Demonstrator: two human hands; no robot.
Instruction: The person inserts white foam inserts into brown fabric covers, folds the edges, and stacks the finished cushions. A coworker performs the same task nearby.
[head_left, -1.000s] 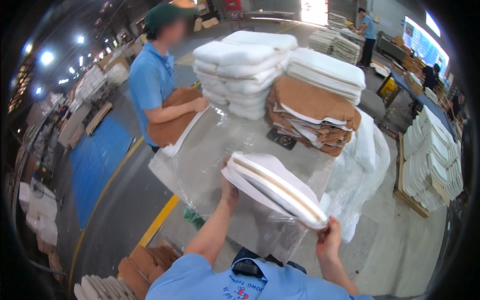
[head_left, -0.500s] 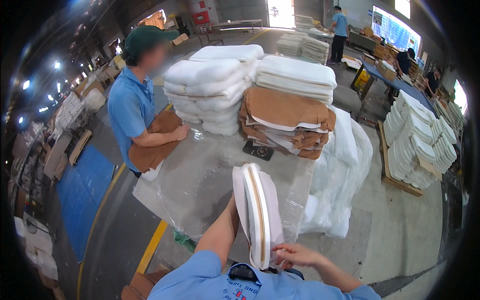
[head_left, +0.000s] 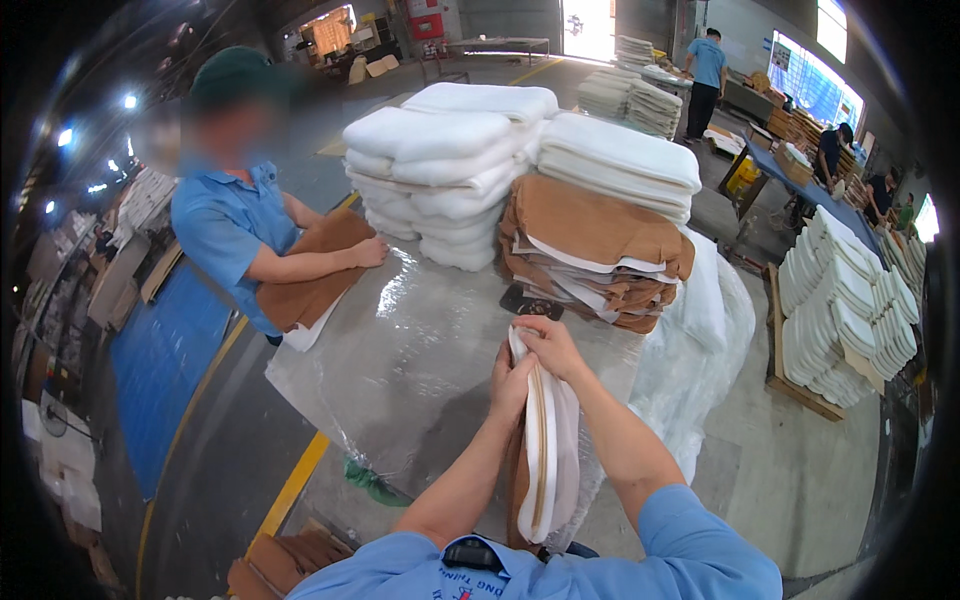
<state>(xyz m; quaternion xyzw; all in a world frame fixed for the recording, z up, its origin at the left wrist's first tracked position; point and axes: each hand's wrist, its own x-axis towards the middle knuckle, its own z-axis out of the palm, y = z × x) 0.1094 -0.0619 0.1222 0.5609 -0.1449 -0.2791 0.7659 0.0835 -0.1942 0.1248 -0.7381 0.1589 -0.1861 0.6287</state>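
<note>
A long padded cushion [head_left: 541, 450] lies lengthwise in front of me on the table's near side. Its white edge carries a narrow tan strip, with pale fabric along the right and brown fabric showing low on the left. My left hand [head_left: 512, 385] is closed around the left of its far end. Across the top of that same end my right hand [head_left: 550, 348] is closed, thumb and fingers pressing on the fabric. The fingertips of both hands are partly hidden. A stack of brown covers [head_left: 598, 225] stands just beyond my hands.
The table [head_left: 400, 370] has a shiny plastic sheet. White padding piles [head_left: 430, 150] and folded white pads [head_left: 615, 165] stand at its back. A co-worker [head_left: 225, 200] at the left handles a brown piece [head_left: 318, 268]. Plastic-wrapped padding [head_left: 715, 340] hangs at the right; a loaded pallet [head_left: 800, 390] stands beyond.
My right hand has moved from the cushion's near end up to its far end, beside my left hand. Now the left hand shows at the left side. The co-worker has shifted leftward in view.
</note>
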